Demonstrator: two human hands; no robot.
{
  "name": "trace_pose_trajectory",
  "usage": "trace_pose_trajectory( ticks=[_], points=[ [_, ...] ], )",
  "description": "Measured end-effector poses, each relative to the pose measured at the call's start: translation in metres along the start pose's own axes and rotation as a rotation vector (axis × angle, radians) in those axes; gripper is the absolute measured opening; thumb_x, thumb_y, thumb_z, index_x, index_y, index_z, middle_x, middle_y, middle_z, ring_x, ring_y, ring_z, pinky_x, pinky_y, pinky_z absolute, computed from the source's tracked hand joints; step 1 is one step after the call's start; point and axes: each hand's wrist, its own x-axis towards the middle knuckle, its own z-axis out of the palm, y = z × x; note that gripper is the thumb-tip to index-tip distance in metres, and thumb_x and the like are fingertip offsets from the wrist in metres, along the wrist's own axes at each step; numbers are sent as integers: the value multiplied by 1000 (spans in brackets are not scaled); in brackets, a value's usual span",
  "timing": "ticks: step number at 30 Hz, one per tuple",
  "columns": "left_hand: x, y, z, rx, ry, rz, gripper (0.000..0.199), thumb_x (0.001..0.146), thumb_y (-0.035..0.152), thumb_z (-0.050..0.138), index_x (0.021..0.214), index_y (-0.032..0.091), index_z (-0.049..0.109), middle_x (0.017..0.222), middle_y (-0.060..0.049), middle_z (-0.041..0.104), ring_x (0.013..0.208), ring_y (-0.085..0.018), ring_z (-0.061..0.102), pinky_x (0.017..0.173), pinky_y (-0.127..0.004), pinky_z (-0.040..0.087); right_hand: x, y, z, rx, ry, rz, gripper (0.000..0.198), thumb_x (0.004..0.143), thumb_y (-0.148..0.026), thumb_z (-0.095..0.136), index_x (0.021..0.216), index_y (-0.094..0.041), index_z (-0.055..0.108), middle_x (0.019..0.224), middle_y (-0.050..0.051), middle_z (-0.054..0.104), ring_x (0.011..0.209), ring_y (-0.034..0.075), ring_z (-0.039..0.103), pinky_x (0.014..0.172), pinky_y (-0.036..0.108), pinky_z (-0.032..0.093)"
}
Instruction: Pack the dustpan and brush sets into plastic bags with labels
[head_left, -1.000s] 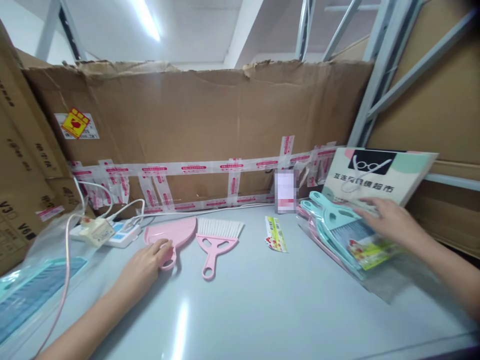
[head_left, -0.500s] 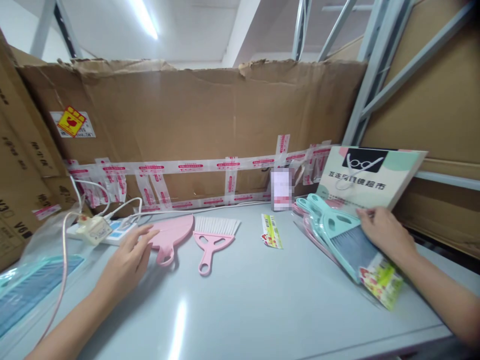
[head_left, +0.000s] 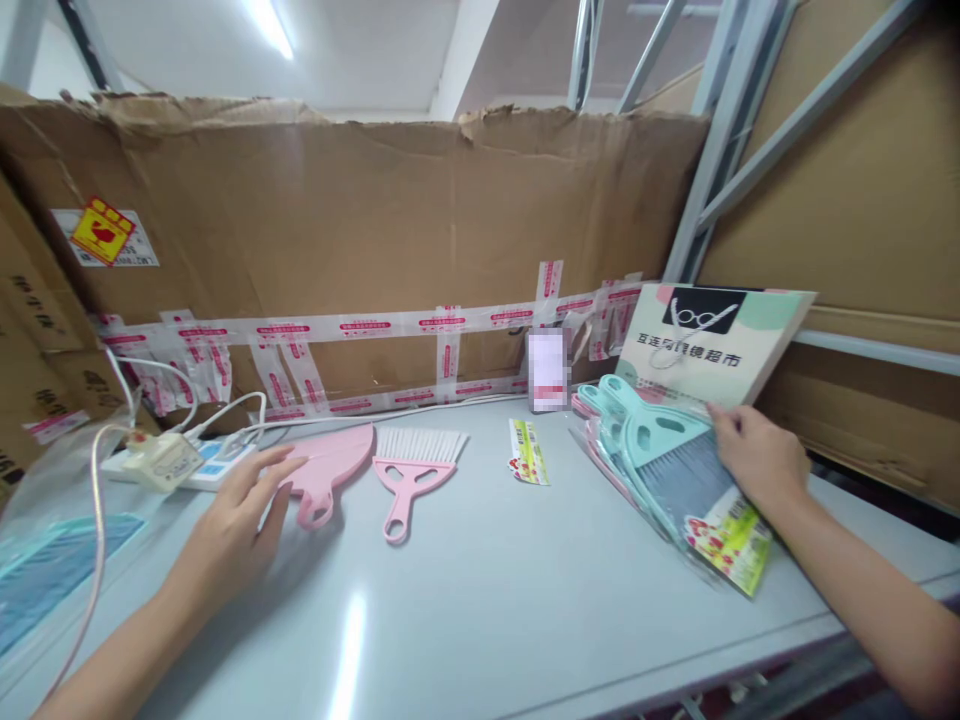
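A pink dustpan (head_left: 337,465) lies on the table at the left, beside a pink hand brush (head_left: 412,480) with white bristles. My left hand (head_left: 238,520) is at the dustpan's left edge, fingers apart; I cannot tell if the fingertips touch it. On the right, my right hand (head_left: 763,460) grips the edge of a teal brush and dustpan set (head_left: 671,455) in clear plastic, with a yellow-green card label at its lower end. Similar bagged sets, one with pink parts, lie under it. A loose card label (head_left: 529,452) rests between the pink brush and these sets.
A power strip (head_left: 217,462) with a plugged-in charger (head_left: 161,460) and white cables sits at the left. Another bagged teal item (head_left: 64,570) lies at the left edge. A phone-like object (head_left: 547,370), a printed paper bag (head_left: 709,340) and a large taped carton (head_left: 360,230) stand behind.
The view has turned slightly right, so everything sits further left. The label end of the teal set has risen a little with my right hand. My left hand stays by the pink dustpan.
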Motion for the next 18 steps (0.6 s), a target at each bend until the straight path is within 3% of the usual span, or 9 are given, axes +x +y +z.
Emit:
trace_pose_trajectory(
  ticks=[4,7,10,13,15,18],
  points=[
    [7,13,-5,-53,29,9,30,83,19,43,111,24,51,115,-11,53,107,-27,52,93,-45,40,8,-22,-13,35,4,-49,32,84,-40,36,71,-20,57,67,16,59,57,22,49,54,32,28],
    [21,32,-6,-201,-11,-70,26,84,24,43,108,22,52,113,-11,54,105,-26,52,91,-44,41,16,-67,-19,115,-2,-162,38,85,-43,34,74,-17,59,75,17,62,65,22,52,55,30,27],
    [51,61,0,-545,-224,-337,33,84,38,43,111,20,49,109,-11,56,98,-24,56,83,-42,47,14,-131,-16,221,21,-287,42,85,-48,33,76,-17,59,79,14,63,70,21,53,57,28,27],
    [94,91,17,-1091,-431,-652,50,80,48,49,121,21,40,118,-13,52,83,-20,63,69,-35,55,-4,-194,-5,336,46,-391,43,88,-48,29,77,-18,57,77,11,63,71,20,54,58,27,28],
    [120,105,34,-1339,-448,-727,52,76,46,57,118,19,41,104,-12,59,62,-16,63,56,-33,55,-18,-222,2,409,39,-467,42,88,-49,29,77,-19,57,74,9,63,70,20,54,59,27,30],
    [143,114,59,-1382,-360,-723,39,73,33,62,105,14,47,70,-4,61,41,-11,55,39,-24,48,-30,-239,9,484,40,-546,37,86,-50,35,85,-19,56,82,8,63,79,21,55,67,29,35]
  ],
)
